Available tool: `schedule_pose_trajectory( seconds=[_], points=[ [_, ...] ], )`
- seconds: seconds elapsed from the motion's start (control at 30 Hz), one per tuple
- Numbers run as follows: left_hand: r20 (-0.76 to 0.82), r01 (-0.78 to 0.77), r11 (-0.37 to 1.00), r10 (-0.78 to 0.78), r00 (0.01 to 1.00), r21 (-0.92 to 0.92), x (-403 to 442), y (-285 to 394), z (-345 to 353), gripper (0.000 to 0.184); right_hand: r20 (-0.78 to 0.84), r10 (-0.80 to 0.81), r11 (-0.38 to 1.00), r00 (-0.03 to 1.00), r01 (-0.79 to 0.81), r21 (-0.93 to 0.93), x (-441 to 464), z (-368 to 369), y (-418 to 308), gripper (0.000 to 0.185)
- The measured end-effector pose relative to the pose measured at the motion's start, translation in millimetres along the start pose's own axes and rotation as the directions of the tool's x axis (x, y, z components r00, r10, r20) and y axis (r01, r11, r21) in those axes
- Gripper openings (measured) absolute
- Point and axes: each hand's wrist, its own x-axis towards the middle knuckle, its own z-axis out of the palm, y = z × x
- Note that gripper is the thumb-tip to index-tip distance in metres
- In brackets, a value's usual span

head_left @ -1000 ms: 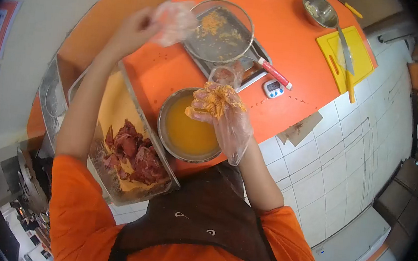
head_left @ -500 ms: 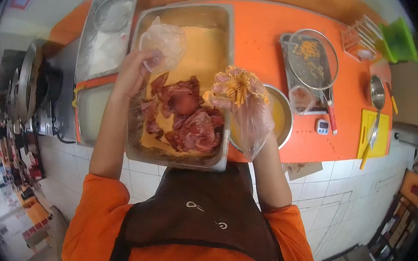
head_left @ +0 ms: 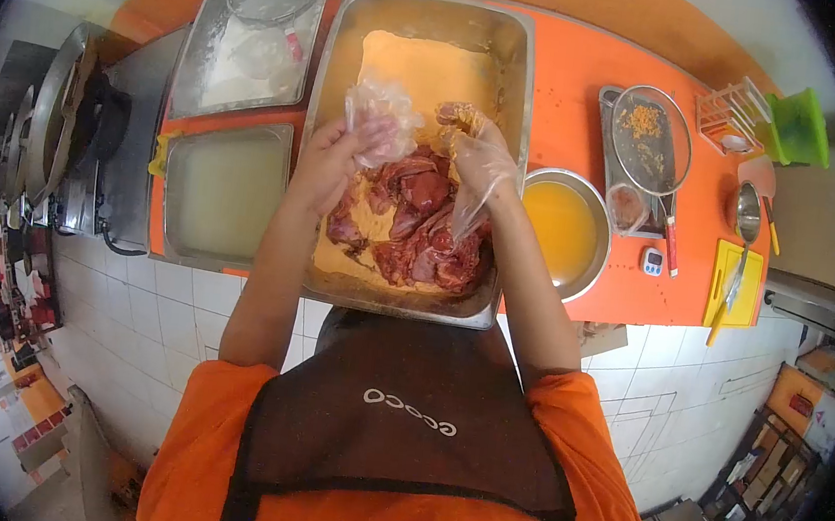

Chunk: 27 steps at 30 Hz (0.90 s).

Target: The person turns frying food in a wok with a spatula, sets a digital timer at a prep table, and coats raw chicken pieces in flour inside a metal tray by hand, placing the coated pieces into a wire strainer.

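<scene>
My bare left hand (head_left: 342,156) is closed on a crumpled clear plastic glove (head_left: 383,122) above the deep metal tray (head_left: 528,80). A clear plastic glove coated with orange-yellow crumbs covers my right hand (head_left: 473,150). Its fingers are partly bent and apart, with nothing clearly held, to the right of the loose glove. Below both hands, several pieces of raw red meat (head_left: 424,246) lie on a bed of orange-yellow powder (head_left: 407,59) in that tray.
Right of the tray stands a metal bowl of yellow liquid (head_left: 561,232). Farther right are a strainer with crumbs (head_left: 642,121), a timer (head_left: 652,261) and a yellow cutting board (head_left: 726,290). On the left are a tray of white flour (head_left: 245,63) and a tray of cloudy liquid (head_left: 223,192).
My right hand has moved left, from over the bowl to over the meat tray. My left hand has come closer to it, still holding the loose glove. The camera view has shifted.
</scene>
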Motion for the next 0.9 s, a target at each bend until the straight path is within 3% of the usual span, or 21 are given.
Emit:
schedule_pose_trajectory(
  seconds=[0.07,0.2,0.3,0.4,0.47,0.57,0.6,0.7,0.77,0.9],
  points=[
    [0.037,-0.028,0.994,0.032,0.999,-0.107,3,-13,-5,0.037,-0.054,0.061,0.998,0.997,-0.063,-0.028,-9,3,-16,0.031],
    [0.038,0.048,0.964,-0.039,0.999,-0.262,2,-26,13,0.048,0.022,-0.136,0.983,0.99,0.138,-0.124,-17,13,-19,0.026],
    [0.372,0.175,0.823,0.046,0.927,-0.54,4,-34,15,0.057,0.113,-0.13,0.941,0.985,0.159,-0.298,-16,18,-20,0.026],
    [0.343,0.165,0.811,0.047,0.938,-0.561,2,-31,31,0.07,0.112,-0.135,0.902,0.984,0.169,-0.398,-16,18,-23,0.028],
    [0.313,0.125,0.866,0.038,0.949,-0.485,4,-33,33,0.067,0.105,-0.208,0.88,0.972,0.233,-0.413,-15,18,-17,0.03],
    [0.235,0.08,0.921,0.012,0.972,-0.38,6,-33,40,0.062,0.077,-0.128,0.923,0.989,0.147,-0.357,-17,19,-20,0.029],
    [0.201,0.067,0.935,0.005,0.979,-0.348,7,-32,41,0.061,0.086,-0.171,0.91,0.981,0.191,-0.368,-18,19,-23,0.028],
    [0.298,0.096,0.871,0.059,0.953,-0.482,13,-46,28,0.053,0.095,-0.264,0.887,0.96,0.28,-0.367,-21,20,-29,0.024],
    [0.244,0.053,0.915,0.051,0.968,-0.399,14,-48,29,0.051,0.077,-0.286,0.901,0.955,0.296,-0.318,-19,23,-28,0.023],
    [0.109,-0.09,0.953,0.127,0.986,-0.29,24,-64,25,0.046,0.169,-0.173,0.953,0.97,0.208,-0.22,-16,19,-23,0.026]
  ],
)
